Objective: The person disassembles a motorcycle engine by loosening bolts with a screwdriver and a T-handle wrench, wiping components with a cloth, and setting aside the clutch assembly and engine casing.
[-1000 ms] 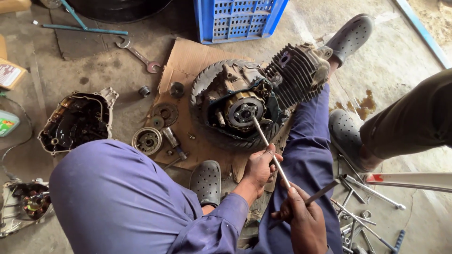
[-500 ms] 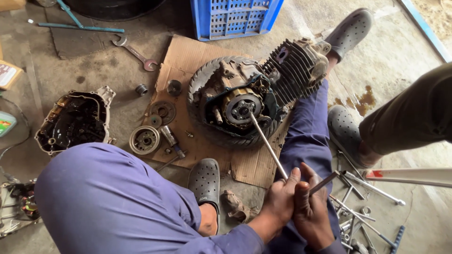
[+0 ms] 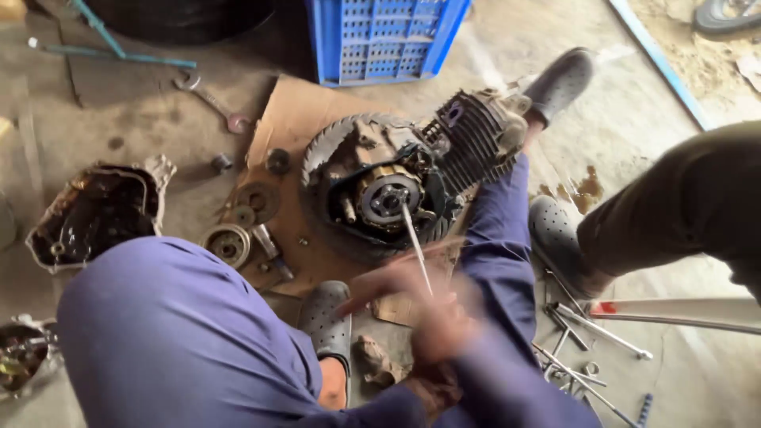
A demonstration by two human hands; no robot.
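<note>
Both hands (image 3: 432,313), blurred at lower centre, are clasped together round the handle of a long driver (image 3: 415,247). Its tip sits in the clutch hub (image 3: 386,198) of the engine (image 3: 404,178), mid-frame on cardboard (image 3: 289,119). Side cover (image 3: 95,210) already off at left; loose gears (image 3: 238,226) beside it. Hub not yet out.

Blue crate (image 3: 384,36), wrench (image 3: 212,99), loose rods (image 3: 590,329)

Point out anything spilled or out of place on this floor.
A dark stain marks the concrete beside the engine. Removed parts lie loose on the cardboard, and long tools are scattered nearby.
</note>
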